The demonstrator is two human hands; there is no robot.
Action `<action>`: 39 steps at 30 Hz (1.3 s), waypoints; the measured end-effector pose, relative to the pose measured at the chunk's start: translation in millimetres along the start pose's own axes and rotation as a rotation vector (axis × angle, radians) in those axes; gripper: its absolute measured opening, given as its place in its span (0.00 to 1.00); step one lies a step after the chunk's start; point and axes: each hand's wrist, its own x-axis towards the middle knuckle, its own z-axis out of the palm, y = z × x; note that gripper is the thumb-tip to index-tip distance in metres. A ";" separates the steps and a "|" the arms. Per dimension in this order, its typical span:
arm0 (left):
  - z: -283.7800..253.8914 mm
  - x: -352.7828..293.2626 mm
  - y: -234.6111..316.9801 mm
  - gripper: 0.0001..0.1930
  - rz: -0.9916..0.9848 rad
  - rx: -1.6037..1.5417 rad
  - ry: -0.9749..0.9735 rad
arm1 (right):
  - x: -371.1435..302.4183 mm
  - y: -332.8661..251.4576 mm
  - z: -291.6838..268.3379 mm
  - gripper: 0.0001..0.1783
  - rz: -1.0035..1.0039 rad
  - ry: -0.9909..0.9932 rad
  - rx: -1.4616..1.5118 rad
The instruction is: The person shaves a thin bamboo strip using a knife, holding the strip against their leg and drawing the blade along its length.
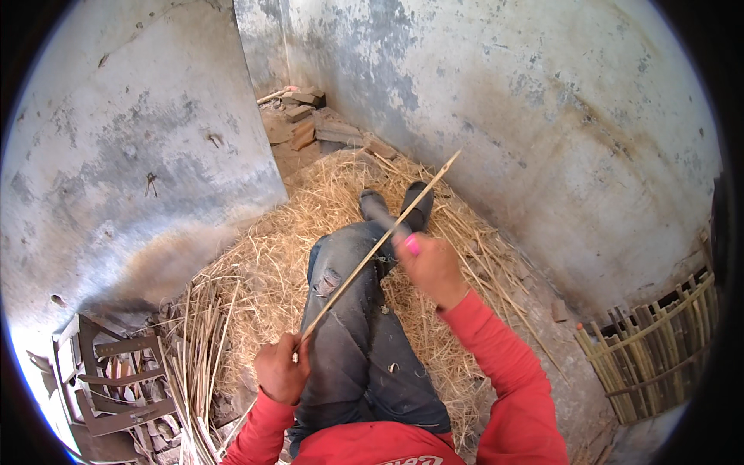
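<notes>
My left hand (280, 367) is closed round the lower end of a long, pale bamboo strip (349, 283). The strip slants up and away to the right across my dark trousers, its pointed far end past my shoes. My right hand (431, 267) grips the pink handle of a knife (412, 245) beside the strip's upper half. A grey blade, smeared by motion, reaches up and left from that hand over the strip; whether it touches the strip I cannot tell.
Pale shavings (263, 271) cover the floor round my legs. Split strips (198, 349) lie at the left, beside a brown broken frame (124, 376). A slatted bamboo panel (655, 349) leans at the right. Bricks (302, 136) lie in the far corner, between worn walls.
</notes>
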 end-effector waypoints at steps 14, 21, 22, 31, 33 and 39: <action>-22.3 -23.7 -30.4 0.09 -0.242 -0.355 -0.165 | 56.7 79.1 -48.6 0.30 0.238 0.368 0.407; -11.9 -23.5 -22.4 0.10 -0.262 -0.362 -0.157 | 82.4 39.1 -17.6 0.34 0.184 0.321 0.415; -11.8 -25.5 -22.8 0.10 -0.255 -0.355 -0.138 | 81.2 34.0 -13.3 0.34 0.183 0.320 0.418; -1.7 -15.7 -18.8 0.09 -0.300 -0.468 -0.230 | -8.2 -38.5 10.6 0.33 -0.056 -0.068 0.427; 2.1 -7.2 -11.9 0.10 -0.303 -0.550 -0.257 | -21.3 -43.5 7.5 0.31 -0.009 -0.086 0.465; 6.0 34.2 14.3 0.09 -0.286 -0.783 -0.239 | -32.6 -48.8 -15.7 0.16 0.238 -0.019 0.819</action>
